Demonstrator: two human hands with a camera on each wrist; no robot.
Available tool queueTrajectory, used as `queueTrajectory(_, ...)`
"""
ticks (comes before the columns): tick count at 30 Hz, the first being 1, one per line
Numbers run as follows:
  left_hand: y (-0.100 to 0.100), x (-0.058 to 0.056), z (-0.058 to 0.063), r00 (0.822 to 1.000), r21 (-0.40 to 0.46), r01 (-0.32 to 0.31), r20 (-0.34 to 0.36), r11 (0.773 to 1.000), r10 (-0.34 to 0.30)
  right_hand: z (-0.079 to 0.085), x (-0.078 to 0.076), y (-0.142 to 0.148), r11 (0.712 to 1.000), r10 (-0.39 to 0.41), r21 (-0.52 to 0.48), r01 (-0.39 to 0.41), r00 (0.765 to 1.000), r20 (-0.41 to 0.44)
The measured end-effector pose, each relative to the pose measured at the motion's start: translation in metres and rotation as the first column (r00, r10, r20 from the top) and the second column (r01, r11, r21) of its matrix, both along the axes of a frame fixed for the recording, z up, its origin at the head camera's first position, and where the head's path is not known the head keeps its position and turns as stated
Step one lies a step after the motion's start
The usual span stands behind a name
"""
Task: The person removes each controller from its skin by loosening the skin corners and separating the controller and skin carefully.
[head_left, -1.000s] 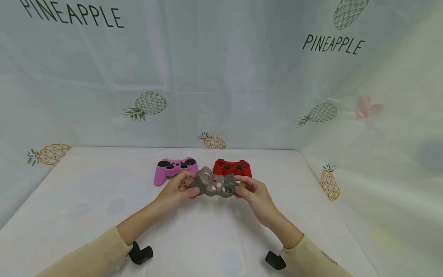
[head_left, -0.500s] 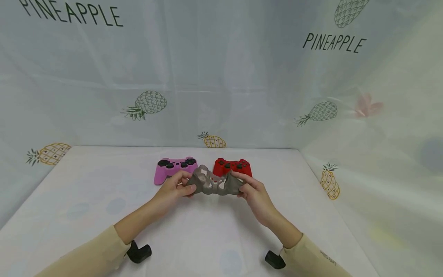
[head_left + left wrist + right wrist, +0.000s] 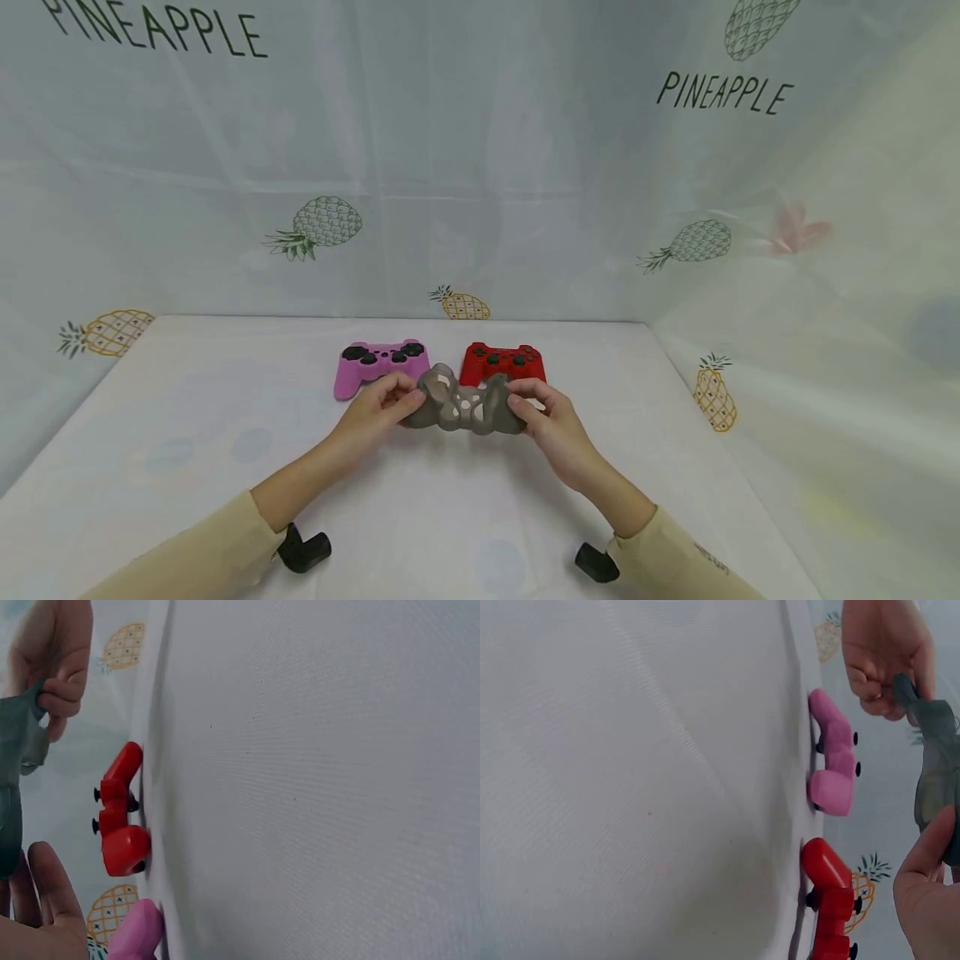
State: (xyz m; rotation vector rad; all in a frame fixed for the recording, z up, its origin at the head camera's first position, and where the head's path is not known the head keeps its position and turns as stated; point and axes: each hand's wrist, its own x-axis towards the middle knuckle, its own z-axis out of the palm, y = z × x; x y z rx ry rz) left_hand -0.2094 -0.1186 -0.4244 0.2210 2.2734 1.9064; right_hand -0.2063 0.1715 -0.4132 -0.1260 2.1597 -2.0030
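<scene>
Shell dipped slightly toward the person since half a second ago. Grey translucent gamepad-shaped shell with cut-out holes is up off the tabletop, between both hands. Left hand: grip grasping the shell's left end, thumb on near face. Right hand: grip pinching the right end, thumb in front, index behind. Forearms angle inward, beige sleeves at the wrists. Beyond: pink gamepad with black buttons left, red gamepad with dark buttons right, both on the white cloth-covered tabletop.
</scene>
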Motion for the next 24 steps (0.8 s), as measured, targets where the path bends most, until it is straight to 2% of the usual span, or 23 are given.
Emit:
queueTrajectory(3, -0.0005, -0.0013, -0.0006, 0.999, 0.028, -0.040, 0.022, 0.999, 0.039, -0.0011, 0.0004, 0.0017, 1.000, 0.014, 0.007, -0.014, 1.000, -0.003)
queueTrajectory(8, -0.0004, -0.0049, -0.0037, 0.997, 0.082, -0.072, 0.048, 0.994, 0.068, -0.0023, -0.0001, 0.0018, 0.999, 0.019, 0.033, -0.018, 0.999, -0.032)
queueTrajectory(18, -0.0006, -0.0036, -0.0046, 0.995, 0.083, -0.087, 0.064, 0.993, 0.082, -0.0043, 0.0012, 0.0029, 0.998, 0.039, 0.055, -0.036, 0.998, -0.045)
queueTrajectory(24, -0.0002, -0.0018, -0.0034, 0.995, 0.071, -0.074, 0.077, 0.995, 0.069, -0.0052, 0.0013, 0.0037, 0.996, 0.059, 0.075, -0.054, 0.996, -0.069)
